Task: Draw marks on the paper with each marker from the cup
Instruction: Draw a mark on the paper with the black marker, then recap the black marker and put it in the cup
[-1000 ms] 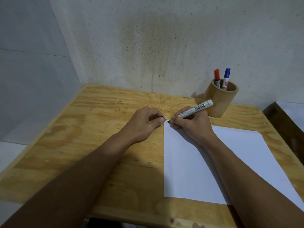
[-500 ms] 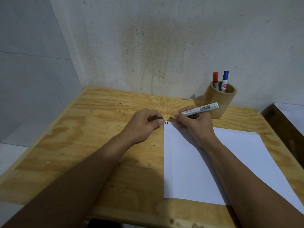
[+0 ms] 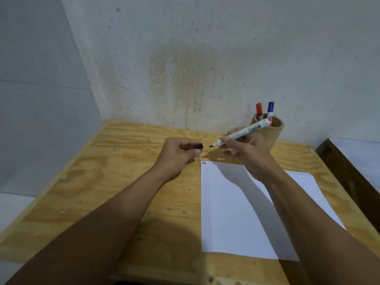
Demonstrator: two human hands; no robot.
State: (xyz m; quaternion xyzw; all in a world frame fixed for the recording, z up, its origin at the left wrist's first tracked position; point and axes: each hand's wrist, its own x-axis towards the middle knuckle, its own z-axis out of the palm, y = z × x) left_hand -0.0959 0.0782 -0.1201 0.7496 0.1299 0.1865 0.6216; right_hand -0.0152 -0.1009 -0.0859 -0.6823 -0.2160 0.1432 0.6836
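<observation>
A white sheet of paper [image 3: 236, 208] lies on the wooden table [image 3: 123, 182], with two short black marks [image 3: 204, 163] at its top left corner. My right hand [image 3: 244, 149] holds an uncapped black marker [image 3: 242, 133] above the paper's far edge, tip pointing left. My left hand [image 3: 178, 155] is closed around the marker's black cap [image 3: 199, 146], whose open end faces the tip a short gap away. A wooden cup [image 3: 271, 134] at the back right holds a red-capped marker [image 3: 259, 111] and a blue-capped marker [image 3: 270, 110].
The table sits in a corner between two pale walls. A dark piece of furniture with a white top [image 3: 353, 157] stands beyond the table's right edge. My forearms reach over the table's near edge.
My right hand has lifted the marker off the paper's corner and raised it. My left hand rose too and turned the cap toward the tip. The two marks are now uncovered.
</observation>
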